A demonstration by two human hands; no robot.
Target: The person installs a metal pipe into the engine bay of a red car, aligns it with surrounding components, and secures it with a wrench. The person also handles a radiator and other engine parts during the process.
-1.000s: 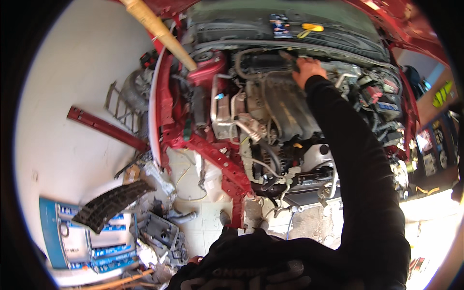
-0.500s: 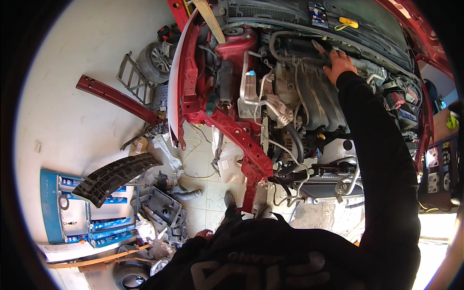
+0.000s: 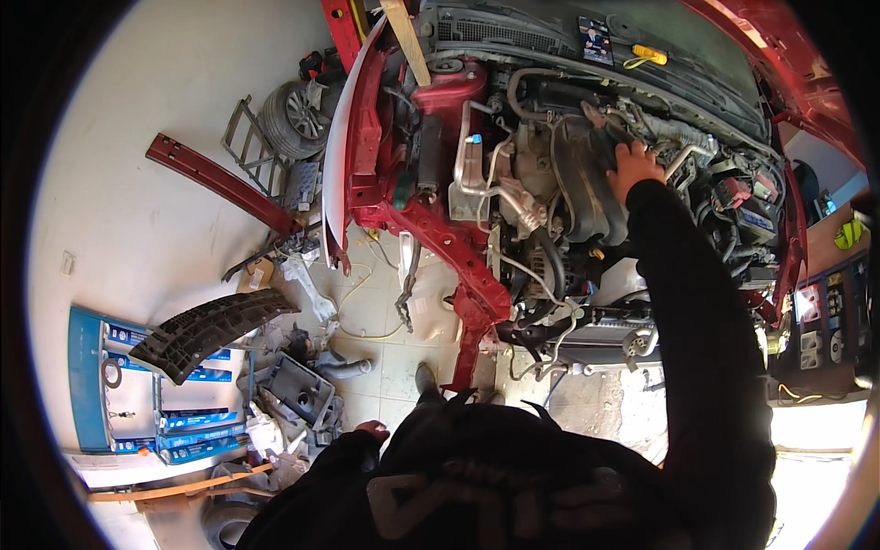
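My right hand (image 3: 634,165) is curled round a dark-handled tool (image 3: 607,137) whose narrow tip points up-left over the black plastic intake manifold (image 3: 591,211), inside the open engine bay of a red car. Metal pipes (image 3: 472,174) run left of the manifold; a battery (image 3: 755,216) sits to the right. My left hand (image 3: 372,429) hangs low beside my body, small in view, its fingers mostly hidden. A phone-sized printed item (image 3: 594,41) and a yellow tool (image 3: 649,53) lie by the windscreen.
A wooden prop (image 3: 408,41) stands at the fender. By the left wall are a wheel (image 3: 293,119), a red beam (image 3: 211,179), black plastic parts (image 3: 213,335) and blue-and-white boxes (image 3: 197,440). The bent red front frame (image 3: 472,339) juts toward my legs.
My right hand and tool have moved down and slightly right, nearer over the manifold. Since a second ago the view has shifted, so the engine bay appears higher and further right.
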